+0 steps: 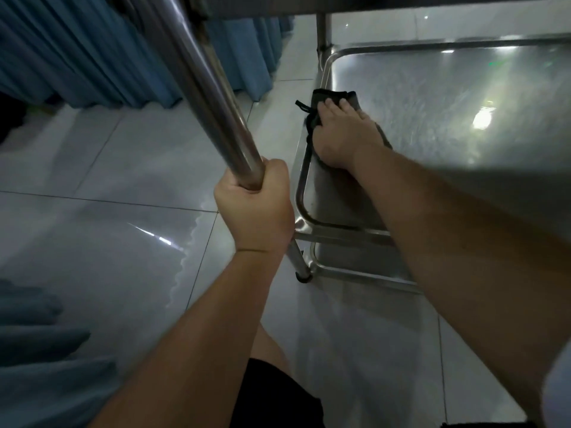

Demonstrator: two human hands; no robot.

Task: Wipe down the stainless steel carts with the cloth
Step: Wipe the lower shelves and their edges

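A stainless steel cart stands in front of me, seen from a low angle. My left hand (255,205) grips its upright steel post (210,88) with the fingers curled round the tube. My right hand (338,132) lies flat, fingers straight, pressing a dark grey cloth (321,97) onto the left side of the cart's middle shelf (448,103). The cloth's black loop sticks out over the shelf's left rim. A lower shelf (355,257) shows beneath, and the underside of the top shelf crosses the upper edge of the view.
Glossy pale floor tiles (108,211) spread to the left and below. Blue curtains (77,47) hang at the upper left, and more blue fabric (40,350) lies at the lower left. The cart's far leg (323,29) rises behind the shelf. My knee in black shorts (278,390) is at the bottom.
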